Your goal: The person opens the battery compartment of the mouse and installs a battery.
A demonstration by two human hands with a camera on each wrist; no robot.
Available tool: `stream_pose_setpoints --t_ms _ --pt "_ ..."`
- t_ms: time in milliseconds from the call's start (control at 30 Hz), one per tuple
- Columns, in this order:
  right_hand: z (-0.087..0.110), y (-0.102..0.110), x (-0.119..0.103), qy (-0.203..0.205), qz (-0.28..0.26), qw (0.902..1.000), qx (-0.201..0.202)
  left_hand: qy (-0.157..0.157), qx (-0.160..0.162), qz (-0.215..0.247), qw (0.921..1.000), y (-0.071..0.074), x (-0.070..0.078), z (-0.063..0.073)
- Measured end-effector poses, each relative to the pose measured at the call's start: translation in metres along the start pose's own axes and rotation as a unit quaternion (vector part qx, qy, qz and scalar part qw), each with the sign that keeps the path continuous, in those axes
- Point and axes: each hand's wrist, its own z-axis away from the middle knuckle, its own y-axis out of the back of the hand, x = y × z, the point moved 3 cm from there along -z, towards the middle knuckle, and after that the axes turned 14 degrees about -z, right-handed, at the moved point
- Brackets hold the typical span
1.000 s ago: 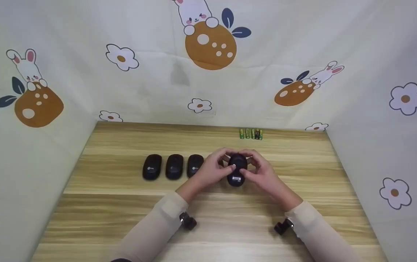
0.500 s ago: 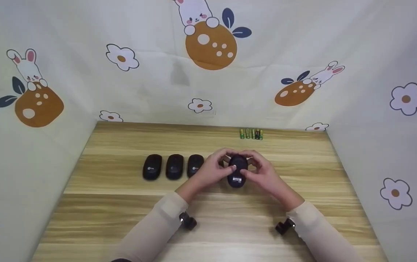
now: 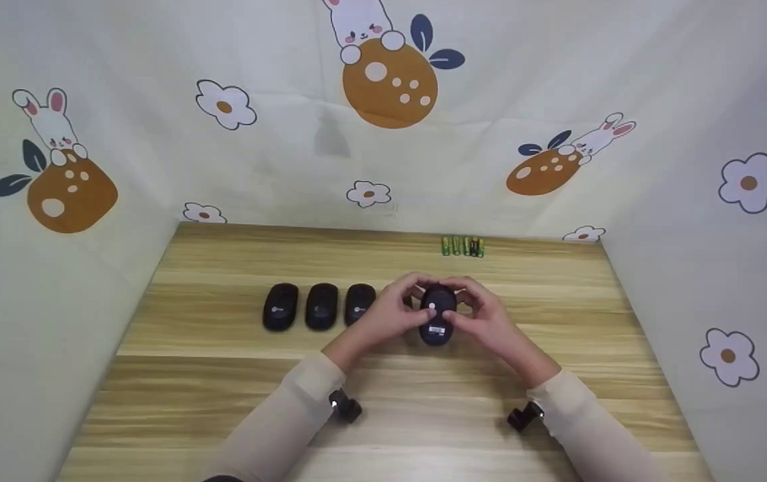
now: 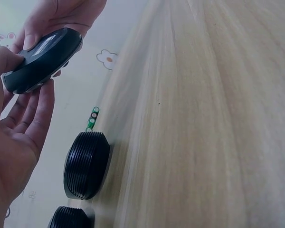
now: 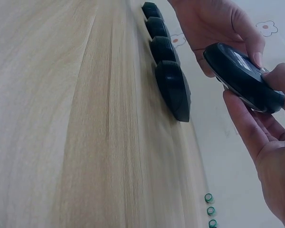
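A dark computer mouse (image 3: pixel 439 323) is held above the table between both hands, its underside with a white label turned up. My left hand (image 3: pixel 391 311) grips its left side, the thumb lying on the underside. On the other side my right hand (image 3: pixel 487 318) grips it, its thumb also on the underside. In the left wrist view the held mouse (image 4: pixel 47 61) is tilted, with fingers beneath it. The right wrist view shows the same mouse (image 5: pixel 242 78) clear of the tabletop. The fingers hide parts of its sides.
Black mice stand in a row left of the hands: one at far left (image 3: pixel 281 307), a middle one (image 3: pixel 321 307) and one partly behind the left hand (image 3: pixel 359 304). The right wrist view shows another mouse (image 5: pixel 173 90) ending the row. Several small batteries (image 3: pixel 456 246) lie at the table's back edge.
The left thumb has slid slightly down the mouse's underside, so a white spot shows above its tip. The mouse and the right hand have barely moved.
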Motion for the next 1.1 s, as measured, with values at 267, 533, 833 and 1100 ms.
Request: stream_pose_setpoints --t_ms 267,533,833,1100 --pt "0.0008 -0.0001 0.0006 0.003 -0.010 0.9999 0.004 0.002 -0.002 0.009 1.0000 -0.0008 -0.0005 0.0007" --pt "0.0011 0.0010 0.0013 -0.017 -0.017 0.9994 0.026 0.012 -0.009 0.005 0.9999 -0.0013 -0.0009 0.0014" --pt "0.0021 0.0006 0.0008 -0.009 0.002 1.0000 0.000 0.010 -0.011 0.003 0.9999 -0.0010 -0.0014 0.0008" --pt "0.0001 0.0030 -0.0025 0.054 0.062 0.9966 0.002 0.020 -0.018 -0.005 0.9996 -0.0011 -0.0023 0.0008"
